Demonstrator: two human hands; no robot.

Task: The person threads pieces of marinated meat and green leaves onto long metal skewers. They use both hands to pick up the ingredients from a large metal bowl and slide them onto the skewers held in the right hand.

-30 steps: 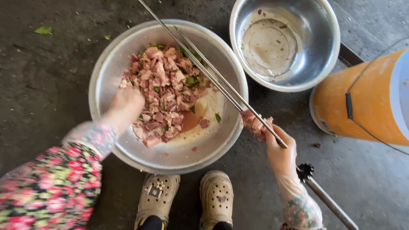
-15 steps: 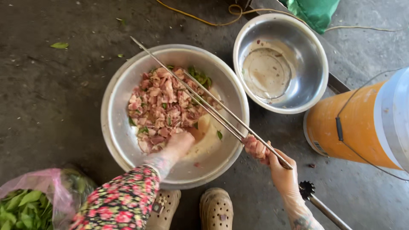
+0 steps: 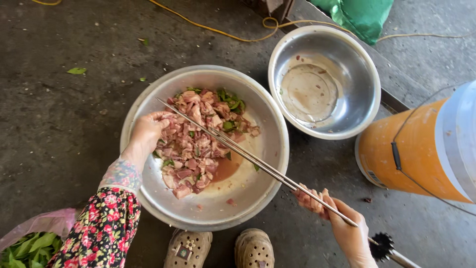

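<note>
Left hand [image 3: 146,133] rests loosely open on the meat pieces [image 3: 196,144]; right hand [image 3: 342,226] pinches shut on the metal skewers [image 3: 248,158]; their long free ends could tip or snag the bowl [image 3: 267,149]

An empty steel bowl [image 3: 325,82] with a smeared bottom stands on the concrete floor [image 3: 59,114], and just beside it, at the right edge, an orange bucket [image 3: 411,154] with a wire handle. A yellow cord [image 3: 218,32] runs along the top toward a green bag [image 3: 359,15], and a few loose leaves [image 3: 77,71] lie scattered at upper left. At the bottom are a pink bag of greens [image 3: 29,243], two tan clogs [image 3: 220,248] and a black brush [image 3: 384,246].
</note>
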